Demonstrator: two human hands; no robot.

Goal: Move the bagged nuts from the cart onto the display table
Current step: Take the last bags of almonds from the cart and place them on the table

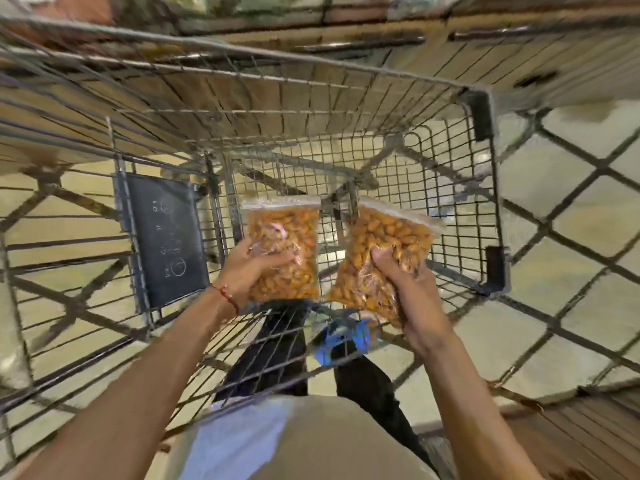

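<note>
Two clear, crinkly plastic bags, each packed with small oval orange-brown nuts, are held up over the cart (pixel 450 168), above its basket floor and towards its near end. The left bag (pixel 284 230) is a flat upright rectangle with a pale sealed strip along the top. The right bag (pixel 384 237) tilts, its sealed top leaning towards the cart's right wall. The left hand (pixel 249 271) grips the lower left part of its bag, thumb pressed across the front and fingers hidden behind the plastic. The right hand (pixel 412 299) clutches the lower right edge of the other bag, thumb on the front and fingers curled round the side. The bags sit just beside each other, and it is hard to tell whether their lower corners touch. The cart is a grey metal wire basket: a fine square grid on its floor and right wall, and long straight bars at its far end. Two black plastic bumpers (pixel 479 112) cap its right-hand corners. One dark, flat, rectangular flap (pixel 166 237) with faint pale markings leans inside the cart's left part. A thin red thread band (pixel 227 296) circles the left wrist. Beyond the cart's far end run blurred wooden slats (pixel 502 29). Under and to the right of the cart lies a pale, glossy floor (pixel 571 216) crossed by dark diagonal lines.
</note>
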